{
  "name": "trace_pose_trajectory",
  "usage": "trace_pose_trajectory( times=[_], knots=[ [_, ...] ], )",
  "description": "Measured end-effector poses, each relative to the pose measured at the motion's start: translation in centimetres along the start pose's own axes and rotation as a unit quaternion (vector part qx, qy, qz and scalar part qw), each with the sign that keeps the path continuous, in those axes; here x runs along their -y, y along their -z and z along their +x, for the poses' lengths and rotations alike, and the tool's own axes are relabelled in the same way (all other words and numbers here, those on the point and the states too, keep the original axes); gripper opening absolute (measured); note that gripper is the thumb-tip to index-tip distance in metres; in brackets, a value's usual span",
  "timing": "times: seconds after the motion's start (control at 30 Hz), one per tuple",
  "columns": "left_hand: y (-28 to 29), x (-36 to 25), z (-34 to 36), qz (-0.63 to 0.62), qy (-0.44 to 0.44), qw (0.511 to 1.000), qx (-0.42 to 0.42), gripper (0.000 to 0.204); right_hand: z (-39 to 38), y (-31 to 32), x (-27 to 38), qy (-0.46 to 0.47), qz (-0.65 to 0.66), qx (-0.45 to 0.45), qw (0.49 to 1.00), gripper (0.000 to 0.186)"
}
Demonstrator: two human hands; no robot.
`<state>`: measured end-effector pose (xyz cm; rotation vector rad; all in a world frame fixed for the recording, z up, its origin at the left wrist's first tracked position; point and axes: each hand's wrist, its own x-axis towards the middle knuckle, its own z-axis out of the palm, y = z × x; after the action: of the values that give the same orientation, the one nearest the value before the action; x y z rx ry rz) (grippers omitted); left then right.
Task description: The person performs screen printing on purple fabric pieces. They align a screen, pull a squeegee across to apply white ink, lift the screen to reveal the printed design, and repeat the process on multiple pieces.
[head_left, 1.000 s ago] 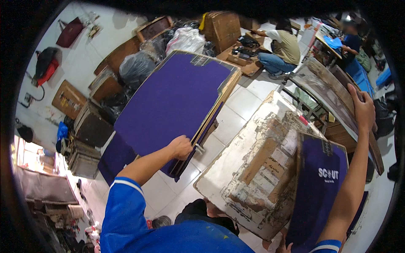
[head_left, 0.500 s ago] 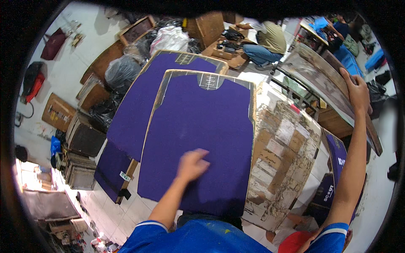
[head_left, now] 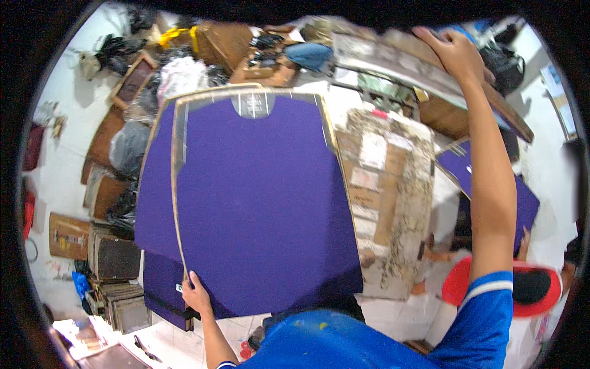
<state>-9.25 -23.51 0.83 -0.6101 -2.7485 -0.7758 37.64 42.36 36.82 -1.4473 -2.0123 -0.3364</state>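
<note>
A purple fabric-covered board [head_left: 264,197], with a grey neckline patch and pale edges, lies before me over a second purple board [head_left: 151,203]. My left hand [head_left: 195,290] grips the upper board's lower-left edge, thumb over the side. At the upper right my right hand [head_left: 455,56], arm stretched out, grips a long worn wooden board [head_left: 513,120], slightly blurred. Beside the purple boards is a stained pale board [head_left: 402,227] patched with brown tape and paper.
Bags [head_left: 126,154] and stacked dark boards [head_left: 117,264] line the left. Behind are cardboard and someone's jeans-clad leg [head_left: 307,55]. At the right, a person in red and black [head_left: 461,283] is close, beside another purple panel [head_left: 522,209].
The upper purple board came into the middle over the other board and the pale one. My left hand moved from its middle to its left edge. My right hand stays on the wooden board.
</note>
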Motion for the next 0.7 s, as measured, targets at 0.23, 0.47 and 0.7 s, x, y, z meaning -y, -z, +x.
trace_pose_trajectory(
  times=[0.23, 0.47, 0.7],
  knots=[
    [-6.1, -7.3, -1.3, -0.053, -0.079, 0.992, 0.084, 0.055, -1.7, 2.0, 2.5, -0.068, 0.01, 0.01, 0.998, 0.09],
    [-9.6, -14.0, -6.8, 0.003, -0.088, 0.946, 0.311, 0.064, -2.6, 3.7, 4.7, -0.089, 0.02, 0.037, 0.995, 0.09],
    [-9.6, -16.3, -4.3, 0.06, -0.173, 0.843, 0.505, 0.087, -1.7, 3.4, 3.9, -0.09, 0.03, 0.051, 0.994, 0.09]
  ],
)
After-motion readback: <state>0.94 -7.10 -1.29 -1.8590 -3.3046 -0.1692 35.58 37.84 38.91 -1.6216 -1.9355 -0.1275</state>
